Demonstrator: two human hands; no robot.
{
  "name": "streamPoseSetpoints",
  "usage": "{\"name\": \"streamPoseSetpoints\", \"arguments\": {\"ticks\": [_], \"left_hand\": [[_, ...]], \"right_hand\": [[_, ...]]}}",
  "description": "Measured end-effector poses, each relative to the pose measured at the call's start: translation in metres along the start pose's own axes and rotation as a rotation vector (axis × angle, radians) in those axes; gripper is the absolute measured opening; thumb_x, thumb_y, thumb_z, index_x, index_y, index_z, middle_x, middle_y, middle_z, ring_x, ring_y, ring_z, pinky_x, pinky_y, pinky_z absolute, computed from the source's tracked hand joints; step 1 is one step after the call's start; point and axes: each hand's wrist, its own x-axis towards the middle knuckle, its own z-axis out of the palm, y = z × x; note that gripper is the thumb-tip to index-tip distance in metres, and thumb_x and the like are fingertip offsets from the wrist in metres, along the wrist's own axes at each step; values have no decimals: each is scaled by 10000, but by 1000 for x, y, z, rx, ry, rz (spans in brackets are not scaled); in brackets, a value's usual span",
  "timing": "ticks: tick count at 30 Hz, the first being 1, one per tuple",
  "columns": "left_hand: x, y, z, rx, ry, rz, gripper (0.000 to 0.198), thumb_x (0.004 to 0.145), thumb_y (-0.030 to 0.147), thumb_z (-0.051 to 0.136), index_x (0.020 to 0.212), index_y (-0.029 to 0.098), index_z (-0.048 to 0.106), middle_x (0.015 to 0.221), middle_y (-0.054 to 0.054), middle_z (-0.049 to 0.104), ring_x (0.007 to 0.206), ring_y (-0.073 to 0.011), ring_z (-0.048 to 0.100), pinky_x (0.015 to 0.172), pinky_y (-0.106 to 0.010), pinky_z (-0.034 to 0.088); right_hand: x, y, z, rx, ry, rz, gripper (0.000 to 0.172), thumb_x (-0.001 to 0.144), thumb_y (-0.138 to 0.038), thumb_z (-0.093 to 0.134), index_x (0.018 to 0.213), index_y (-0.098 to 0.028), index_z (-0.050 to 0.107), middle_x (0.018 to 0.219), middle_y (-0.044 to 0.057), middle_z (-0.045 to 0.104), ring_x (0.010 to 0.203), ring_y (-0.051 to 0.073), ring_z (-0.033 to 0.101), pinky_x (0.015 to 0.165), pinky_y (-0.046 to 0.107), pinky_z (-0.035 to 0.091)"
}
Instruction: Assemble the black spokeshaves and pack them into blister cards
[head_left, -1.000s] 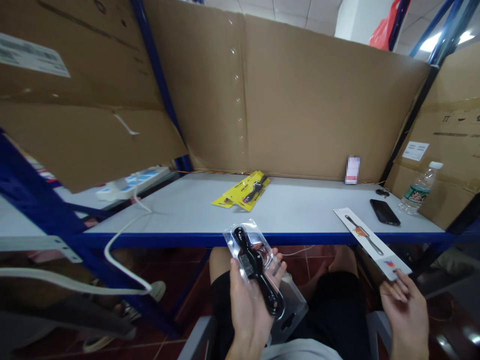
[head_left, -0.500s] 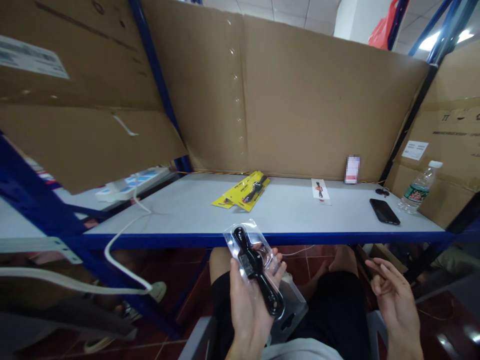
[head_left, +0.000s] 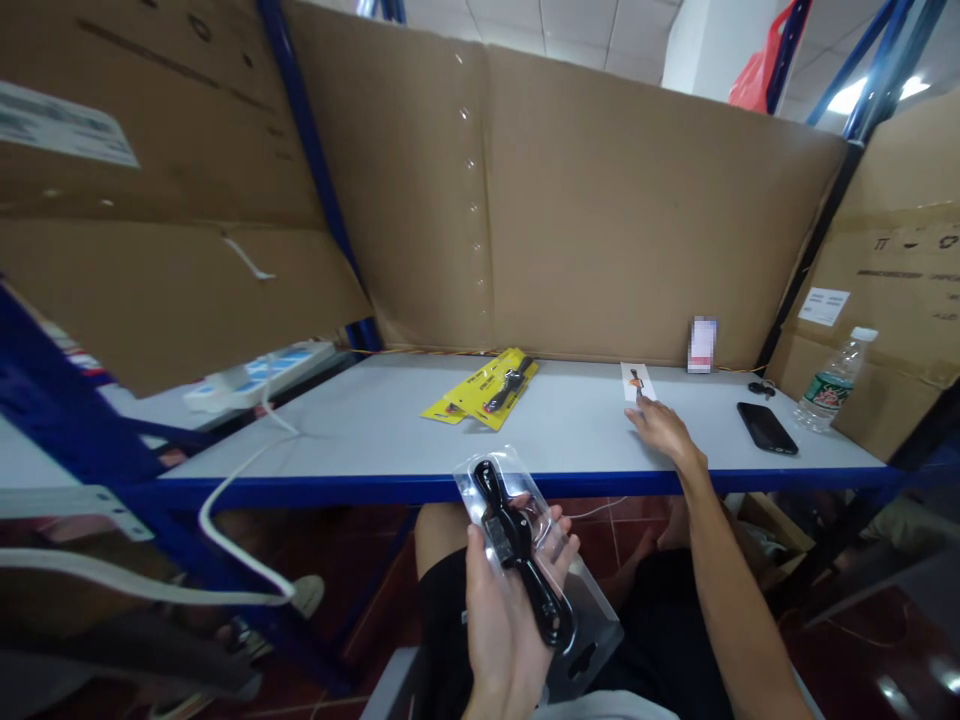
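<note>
My left hand (head_left: pixel 499 610) is wrapped round a clear plastic blister pack (head_left: pixel 592 610) in front of the table edge. Inside the pack lies a black item (head_left: pixel 517 540) with rounded ends and a wider middle; I cannot tell its exact kind. My right hand (head_left: pixel 664 430) reaches over the tabletop with its fingers stretched out. Its fingertips are at the near end of a white printed card (head_left: pixel 636 375), covering that end; whether they touch it I cannot tell.
Yellow carded packs (head_left: pixel 495 395) with a black item lie left of centre on the grey table (head_left: pixel 360 420). To the right are a black phone (head_left: pixel 766 428), small dark keys (head_left: pixel 761 388) and a water bottle (head_left: pixel 832 385). Cardboard (head_left: pixel 600 200) walls the back; a white cable (head_left: pixel 225 490) hangs left.
My right hand has moved from beside my lap forward and left onto the table, up to the white card. The left hand still holds the blister pack in nearly the same place.
</note>
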Motion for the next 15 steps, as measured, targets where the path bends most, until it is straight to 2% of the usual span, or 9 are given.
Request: {"name": "streamPoseSetpoints", "arguments": {"ticks": [2, 4, 7, 10, 12, 15], "left_hand": [[1, 2, -1, -7, -2, 2, 480, 994, 475, 430, 1273, 164, 667, 1035, -153, 740, 877, -249, 739, 902, -457, 584], [3, 7, -2, -19, -23, 12, 479, 995, 475, 432, 1271, 165, 670, 1039, -154, 739, 915, -260, 738, 926, -474, 572], [8, 18, -5, -42, -50, 95, 469, 995, 470, 431, 1250, 165, 679, 1016, -146, 738, 964, -275, 730, 945, -496, 561], [12, 29, -7, -53, -20, 199, 483, 996, 486, 406, 1223, 168, 690, 1026, -139, 734, 1007, -276, 716, 959, -493, 555], [14, 35, -7, -53, -10, 225, 499, 997, 504, 383, 1206, 177, 696, 1058, -133, 730, 1046, -272, 703, 980, -483, 547], [14, 40, -6, -62, -26, 230, 520, 1004, 514, 352, 1191, 175, 698, 1094, -134, 725, 1096, -273, 684, 1003, -475, 538]], "right_hand": [[10, 6, 3, -63, -94, 13, 491, 1062, -427, 323, 1344, -121, 584, 1416, 195, 595, 1333, 309, 520, 1091, 437, 352], [0, 19, 6, -94, -95, 20, 513, 1065, -447, 303, 1342, -122, 588, 1419, 199, 591, 1332, 309, 526, 1103, 453, 337], [-38, 48, 7, -90, -8, 60, 491, 1069, -447, 288, 1331, -177, 604, 1430, 163, 593, 1333, 296, 533, 1105, 439, 340], [-74, 75, 6, -57, 99, 131, 462, 1064, -431, 306, 1332, -210, 609, 1455, 141, 578, 1342, 293, 527, 1104, 427, 342], [-86, 85, 5, -21, 148, 169, 456, 1059, -424, 317, 1336, -212, 610, 1445, 135, 588, 1331, 290, 536, 1100, 418, 348], [-90, 87, 6, 11, 176, 205, 462, 1052, -422, 330, 1328, -186, 615, 1390, 152, 624, 1287, 301, 566, 1098, 429, 349]]}}
